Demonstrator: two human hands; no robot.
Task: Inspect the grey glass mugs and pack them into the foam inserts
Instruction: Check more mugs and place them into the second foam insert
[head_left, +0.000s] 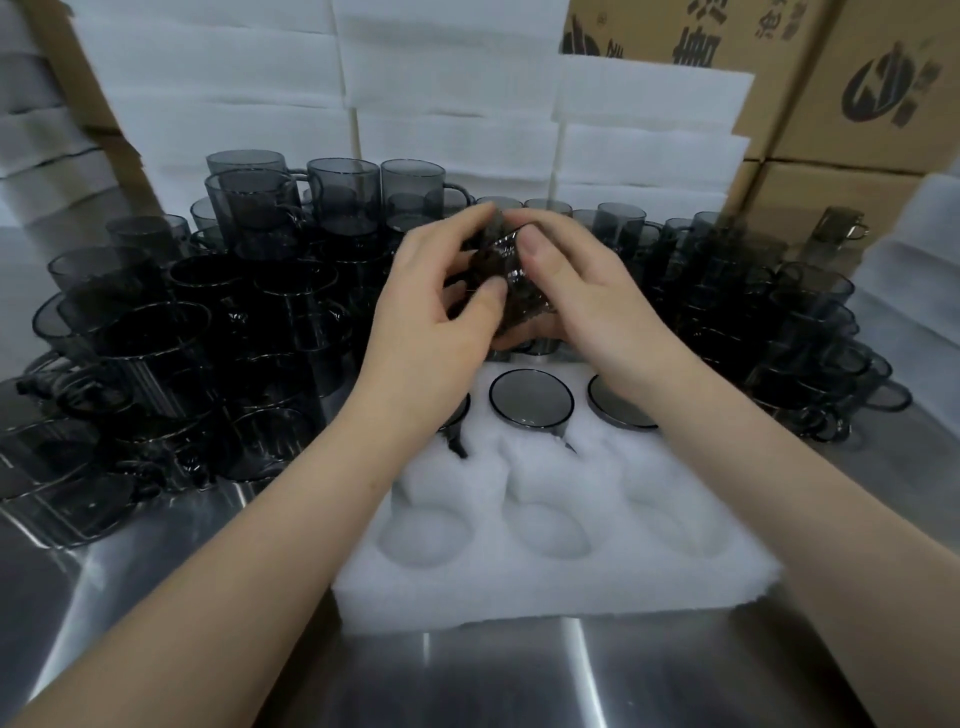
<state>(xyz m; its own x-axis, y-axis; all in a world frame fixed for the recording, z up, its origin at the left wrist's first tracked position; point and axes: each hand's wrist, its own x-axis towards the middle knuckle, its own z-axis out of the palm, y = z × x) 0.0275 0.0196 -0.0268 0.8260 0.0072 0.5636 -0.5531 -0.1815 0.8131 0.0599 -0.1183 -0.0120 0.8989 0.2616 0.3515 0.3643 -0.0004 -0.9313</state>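
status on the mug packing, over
Both busy: left hand and right hand grip one grey mug above foam insert. Near three pockets empty. Nothing blocking.

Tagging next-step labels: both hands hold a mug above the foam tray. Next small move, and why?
Probably lower the mug, gripped by the left hand and right hand, into an empty pocket in the near row of the foam tray. The row beyond holds packed mugs, and the three near pockets are bare.
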